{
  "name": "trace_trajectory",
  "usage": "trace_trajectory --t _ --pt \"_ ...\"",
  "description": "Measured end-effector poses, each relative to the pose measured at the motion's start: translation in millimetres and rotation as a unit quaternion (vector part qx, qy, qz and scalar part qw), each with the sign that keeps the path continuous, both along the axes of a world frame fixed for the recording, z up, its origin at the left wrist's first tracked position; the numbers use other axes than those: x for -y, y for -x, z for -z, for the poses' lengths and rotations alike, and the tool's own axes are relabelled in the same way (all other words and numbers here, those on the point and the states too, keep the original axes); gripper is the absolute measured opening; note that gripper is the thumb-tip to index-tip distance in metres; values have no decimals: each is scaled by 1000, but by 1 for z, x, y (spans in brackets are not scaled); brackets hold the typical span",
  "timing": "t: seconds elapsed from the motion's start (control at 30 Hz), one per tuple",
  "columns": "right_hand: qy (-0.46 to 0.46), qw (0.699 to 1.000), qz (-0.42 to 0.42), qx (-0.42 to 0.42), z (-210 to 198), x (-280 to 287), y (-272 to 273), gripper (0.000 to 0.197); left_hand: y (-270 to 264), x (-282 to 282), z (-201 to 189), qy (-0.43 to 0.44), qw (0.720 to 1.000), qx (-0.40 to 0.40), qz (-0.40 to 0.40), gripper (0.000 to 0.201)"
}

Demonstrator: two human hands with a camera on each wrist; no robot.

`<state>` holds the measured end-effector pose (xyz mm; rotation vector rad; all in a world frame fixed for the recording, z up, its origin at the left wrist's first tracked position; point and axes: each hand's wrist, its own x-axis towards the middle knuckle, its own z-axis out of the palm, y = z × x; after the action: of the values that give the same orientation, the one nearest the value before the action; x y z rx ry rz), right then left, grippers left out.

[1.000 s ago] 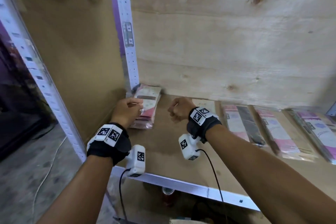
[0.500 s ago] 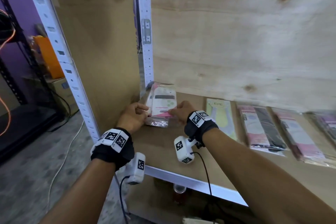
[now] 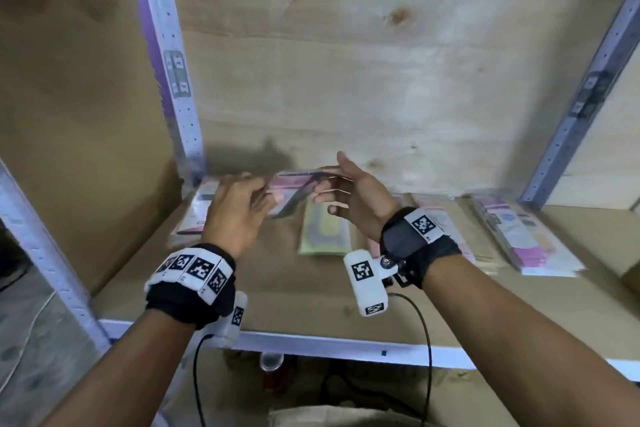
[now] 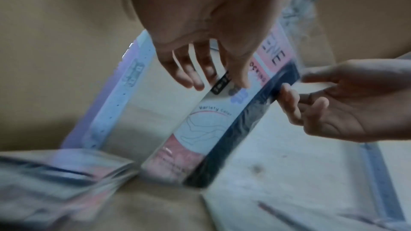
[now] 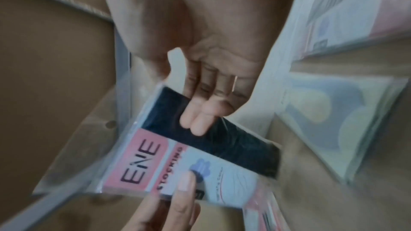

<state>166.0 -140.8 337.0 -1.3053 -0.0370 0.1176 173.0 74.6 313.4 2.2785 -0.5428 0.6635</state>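
Observation:
A flat clear-wrapped stocking packet (image 3: 294,189), pink and white with a dark strip, hangs tilted in the air above the wooden shelf (image 3: 277,288). My left hand (image 3: 266,198) pinches its left side. In the left wrist view the thumb (image 4: 240,76) lies on the packet's (image 4: 213,126) printed face and the fingers go behind it. My right hand (image 3: 325,191) meets the packet from the right. In the right wrist view its fingertips (image 5: 195,122) lie on the dark strip of the packet (image 5: 177,161). The right thumb sticks up, off the packet.
A stack of similar packets (image 3: 197,215) lies in the shelf's back left corner. A yellow-green packet (image 3: 325,229) and pink packets (image 3: 519,239) lie in a row to the right. Metal uprights (image 3: 173,73) stand at the corners; a plywood wall closes the back.
Both hands were down at the left stack. They have since lifted one packet off it and carried it up and rightward between them.

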Motion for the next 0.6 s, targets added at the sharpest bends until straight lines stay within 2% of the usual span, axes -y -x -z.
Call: trace_trajectory --t 0.07,0.13,0.17,0.2,0.27,0.3,0.4,0.47,0.53,0.6 --pt "-59 998 5 17 -5 24 12 53 5 18 -9 48 998 3 45 19" --pt "-66 997 25 32 -2 42 24 52 9 36 -14 84 993 -13 85 21" --pt "-26 997 49 45 2 49 29 46 12 46 -15 97 990 -19 99 20" --pt "53 994 75 61 8 52 34 38 14 55 -13 112 987 -29 112 18" --pt "258 957 99 84 24 59 42 28 18 69 -7 166 975 -70 132 16" --pt "319 939 97 81 33 62 44 27 18 76 -3 199 965 -100 138 17" --pt "353 930 93 39 49 70 47 30 18 94 10 260 930 -209 155 27" --pt "361 928 93 22 51 75 47 28 13 100 17 270 905 -279 172 36" --pt "378 921 94 16 50 81 48 27 4 102 22 269 900 -296 175 35" --pt "414 906 92 16 50 89 50 29 -5 101 23 303 899 -282 142 35"
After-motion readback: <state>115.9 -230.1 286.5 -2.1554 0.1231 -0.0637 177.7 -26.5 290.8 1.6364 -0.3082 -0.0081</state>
